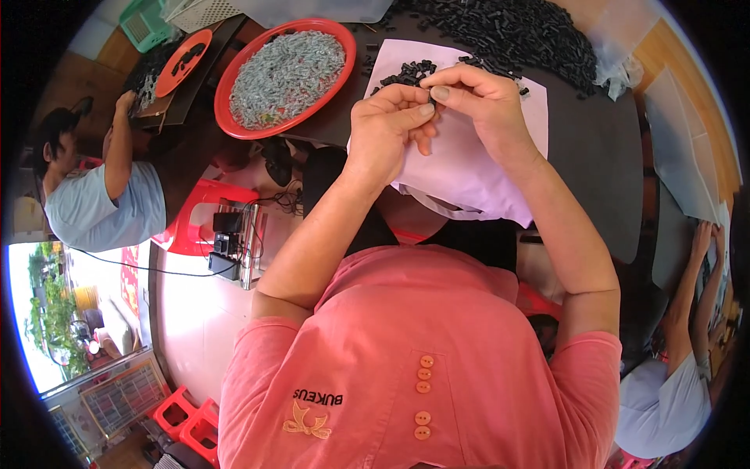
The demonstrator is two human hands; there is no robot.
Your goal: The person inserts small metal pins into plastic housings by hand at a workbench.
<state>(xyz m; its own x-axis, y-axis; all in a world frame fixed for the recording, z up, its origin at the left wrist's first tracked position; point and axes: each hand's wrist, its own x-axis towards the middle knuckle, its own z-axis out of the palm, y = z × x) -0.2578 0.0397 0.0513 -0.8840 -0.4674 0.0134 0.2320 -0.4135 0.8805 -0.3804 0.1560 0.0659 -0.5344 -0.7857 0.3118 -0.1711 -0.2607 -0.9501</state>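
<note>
Over a pale lilac cloth [469, 176] on the dark table, my left hand [388, 129] and my right hand [486, 105] meet fingertip to fingertip. Both are closed in a pinch around a small black piece, mostly hidden by the thumbs and fingers, so its exact kind cannot be made out. Just beyond my fingers, a little heap of short black pieces [414, 73] lies on the cloth. More of them are partly covered by my right hand.
A red basin [221, 102] full of small clear parts stands on the left. At the back right spreads a large pile of black pieces [539, 39] beside a clear plastic bag [619, 74]. One person [109, 195] works at the left, another [664, 406] at the right.
</note>
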